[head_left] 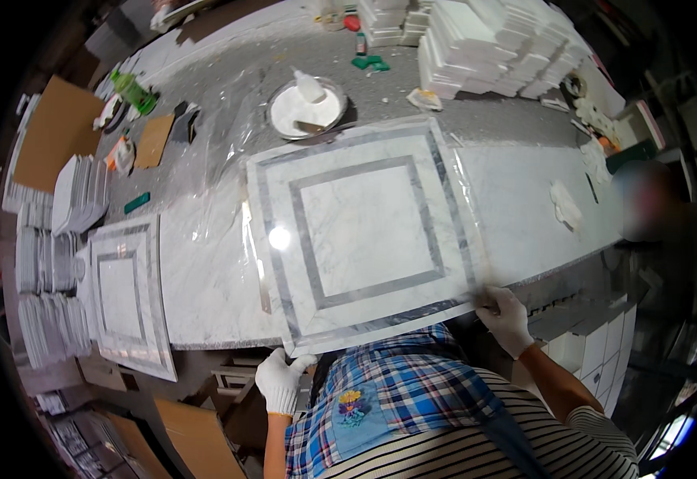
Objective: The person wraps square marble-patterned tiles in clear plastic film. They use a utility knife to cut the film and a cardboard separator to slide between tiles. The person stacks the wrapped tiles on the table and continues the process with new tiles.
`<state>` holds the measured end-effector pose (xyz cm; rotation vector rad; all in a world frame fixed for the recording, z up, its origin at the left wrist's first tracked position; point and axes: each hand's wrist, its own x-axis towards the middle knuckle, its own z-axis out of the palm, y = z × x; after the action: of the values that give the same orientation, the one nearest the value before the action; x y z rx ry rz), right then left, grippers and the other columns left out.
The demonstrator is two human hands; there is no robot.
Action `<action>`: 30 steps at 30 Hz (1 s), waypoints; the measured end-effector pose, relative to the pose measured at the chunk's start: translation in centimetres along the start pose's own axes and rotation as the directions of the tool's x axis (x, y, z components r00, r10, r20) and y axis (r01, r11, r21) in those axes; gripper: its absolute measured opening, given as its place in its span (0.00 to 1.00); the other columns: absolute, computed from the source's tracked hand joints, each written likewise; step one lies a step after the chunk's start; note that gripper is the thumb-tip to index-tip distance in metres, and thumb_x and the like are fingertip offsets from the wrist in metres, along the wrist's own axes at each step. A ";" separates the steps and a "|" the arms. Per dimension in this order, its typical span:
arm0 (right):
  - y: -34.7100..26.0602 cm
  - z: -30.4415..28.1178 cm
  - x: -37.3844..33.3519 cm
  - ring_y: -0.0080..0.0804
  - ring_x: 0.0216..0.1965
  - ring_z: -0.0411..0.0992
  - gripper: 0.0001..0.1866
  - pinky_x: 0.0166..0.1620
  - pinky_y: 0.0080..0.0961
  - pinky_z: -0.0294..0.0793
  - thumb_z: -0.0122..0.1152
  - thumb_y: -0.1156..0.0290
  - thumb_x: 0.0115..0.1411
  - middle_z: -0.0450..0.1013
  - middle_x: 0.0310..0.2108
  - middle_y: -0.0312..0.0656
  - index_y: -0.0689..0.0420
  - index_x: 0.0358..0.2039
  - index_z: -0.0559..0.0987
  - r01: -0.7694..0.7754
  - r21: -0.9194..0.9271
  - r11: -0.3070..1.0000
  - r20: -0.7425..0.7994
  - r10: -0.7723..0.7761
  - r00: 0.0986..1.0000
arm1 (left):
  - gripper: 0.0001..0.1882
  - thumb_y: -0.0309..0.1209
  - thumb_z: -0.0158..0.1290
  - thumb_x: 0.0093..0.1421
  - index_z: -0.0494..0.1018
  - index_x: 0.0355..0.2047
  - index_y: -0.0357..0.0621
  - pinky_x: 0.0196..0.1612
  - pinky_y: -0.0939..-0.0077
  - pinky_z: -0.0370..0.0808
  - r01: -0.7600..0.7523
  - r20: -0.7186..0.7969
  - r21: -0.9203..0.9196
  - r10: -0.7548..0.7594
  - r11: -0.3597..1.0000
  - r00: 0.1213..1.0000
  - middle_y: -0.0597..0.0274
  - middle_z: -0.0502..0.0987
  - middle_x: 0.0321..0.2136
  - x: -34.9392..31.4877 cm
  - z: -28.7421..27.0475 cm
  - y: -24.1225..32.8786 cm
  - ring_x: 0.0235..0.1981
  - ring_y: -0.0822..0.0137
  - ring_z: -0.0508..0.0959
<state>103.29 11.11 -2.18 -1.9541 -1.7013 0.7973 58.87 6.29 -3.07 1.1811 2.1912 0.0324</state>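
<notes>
A large square tile (pixel 368 231) of white marble, with two grey bands set in as square frames, lies slightly turned on the worktable, its near edge reaching over the front. My left hand (pixel 279 382), in a white knitted glove, is closed at the tile's near left corner with the thumb along the edge. At the near right corner my right hand (pixel 506 321), gloved the same way, grips the tile's edge. The fingers of both hands are partly hidden below the slab. A bright lamp reflection shows on the glossy face.
Behind the tile stands a round bowl (pixel 283 132) of white material with a white bottle (pixel 310 86) in it. A similar patterned tile (pixel 118 295) leans at the left, beside stacked white slabs (pixel 49 327). White foam blocks (pixel 476 48) are piled at the far right.
</notes>
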 end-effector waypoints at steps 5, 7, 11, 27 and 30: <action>0.0 -0.6 0.2 0.34 0.31 0.75 0.16 0.37 0.29 0.76 0.69 0.72 0.54 0.74 0.33 0.42 0.56 0.44 0.78 0.016 -0.070 0.997 0.046 -0.013 0.999 | 0.34 0.62 0.68 0.42 0.77 0.24 0.39 0.27 0.61 0.73 -0.084 -0.023 0.072 0.086 0.994 0.996 0.47 0.77 0.18 -0.3 -0.9 0.3 0.23 0.48 0.79; 0.0 -0.9 0.3 0.34 0.31 0.75 0.14 0.37 0.29 0.76 0.69 0.72 0.53 0.73 0.31 0.42 0.56 0.41 0.77 0.045 -0.075 0.996 0.034 -0.043 0.999 | 0.32 0.60 0.67 0.44 0.78 0.24 0.38 0.28 0.60 0.74 -0.148 0.023 0.055 0.146 0.988 0.989 0.47 0.77 0.19 -0.2 -2.6 0.3 0.24 0.46 0.79; 0.5 0.6 -0.1 0.32 0.30 0.75 0.15 0.37 0.28 0.76 0.68 0.73 0.54 0.74 0.32 0.41 0.55 0.43 0.78 -0.036 0.090 0.995 0.022 0.034 0.999 | 0.25 0.52 0.62 0.55 0.81 0.31 0.38 0.33 0.62 0.77 -0.021 -0.237 -0.059 0.006 0.998 0.971 0.45 0.82 0.27 2.5 -6.6 0.4 0.29 0.55 0.84; 1.8 1.1 -0.6 0.21 0.30 0.72 0.23 0.36 0.21 0.74 0.67 0.77 0.55 0.76 0.36 0.41 0.63 0.52 0.75 -0.039 -0.036 0.999 0.013 0.040 0.999 | 0.35 0.51 0.63 0.51 0.70 0.53 0.42 0.55 0.52 0.68 0.094 -0.660 0.252 0.100 0.963 0.745 0.44 0.71 0.50 8.2 -4.0 1.3 0.53 0.43 0.68; 1.9 1.1 -0.6 0.20 0.29 0.71 0.23 0.34 0.20 0.74 0.67 0.77 0.56 0.76 0.36 0.40 0.63 0.52 0.75 -0.052 -0.013 0.999 0.022 0.052 0.998 | 0.31 0.46 0.64 0.50 0.71 0.48 0.39 0.52 0.53 0.69 0.086 -0.691 0.232 0.102 0.969 0.715 0.46 0.72 0.45 8.9 -4.3 -0.8 0.50 0.44 0.68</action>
<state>103.91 10.18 -4.16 -2.0125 -1.6780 0.8314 52.44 13.75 -4.56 1.4922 2.9261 0.2591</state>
